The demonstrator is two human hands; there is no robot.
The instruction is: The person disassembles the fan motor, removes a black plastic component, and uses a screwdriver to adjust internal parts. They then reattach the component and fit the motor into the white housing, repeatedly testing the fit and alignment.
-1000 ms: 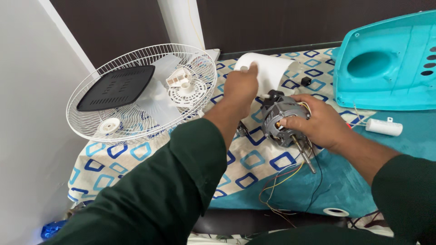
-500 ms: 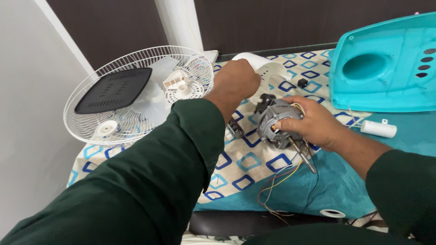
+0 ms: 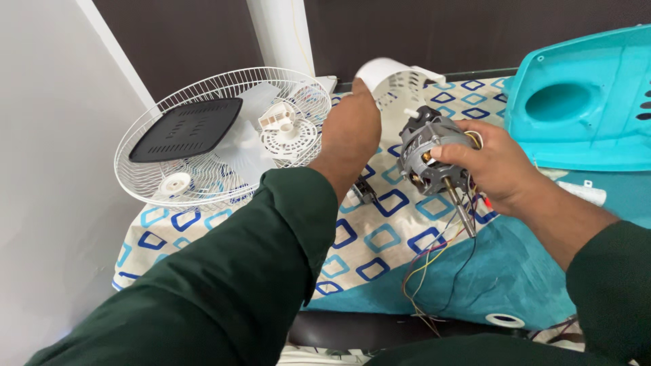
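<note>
Grey motor gripped in the right hand, shaft down, just above the cloth.
Left hand reaches toward the white cover, apparently closing on its edge; keep the motor steady, wires hanging free.

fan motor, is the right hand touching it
Touching. The head view shows the right hand wrapped around the fan motor, thumb pressed on its front, lifting it above the patterned cloth.
</note>
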